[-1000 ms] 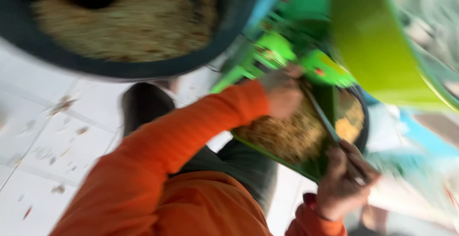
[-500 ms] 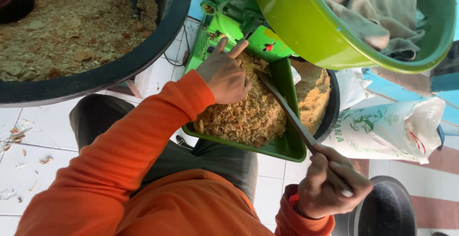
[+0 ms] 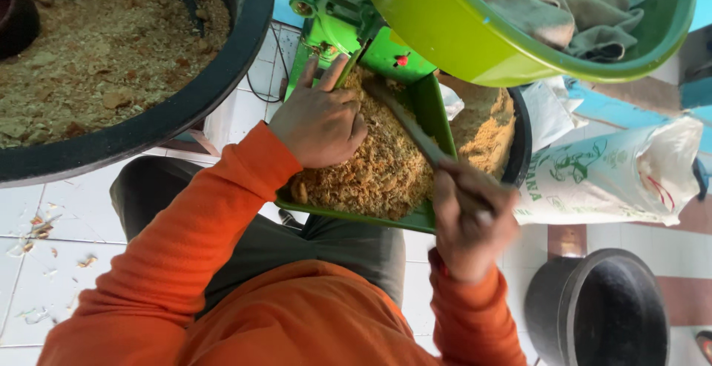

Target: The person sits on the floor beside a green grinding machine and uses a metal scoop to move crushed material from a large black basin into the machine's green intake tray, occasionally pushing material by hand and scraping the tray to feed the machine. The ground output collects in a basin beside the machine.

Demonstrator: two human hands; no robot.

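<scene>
My left hand lies palm down on a heap of brown shredded material in the green feed tray of a green machine. My right hand is shut on a grey metal tool whose far end pokes into the heap near the machine's mouth. Both arms wear orange sleeves. The right hand is blurred.
A big black tub of coarse brown crumbs sits upper left. A lime-green basin holding cloth hangs above the tray. A black bowl of fine yellow meal is under the tray, a white printed sack right, a black bucket lower right. White tiled floor.
The view has steadied and closed in on the tray. My right hand has moved up toward the tray with the tool; my left hand stays on the heap.
</scene>
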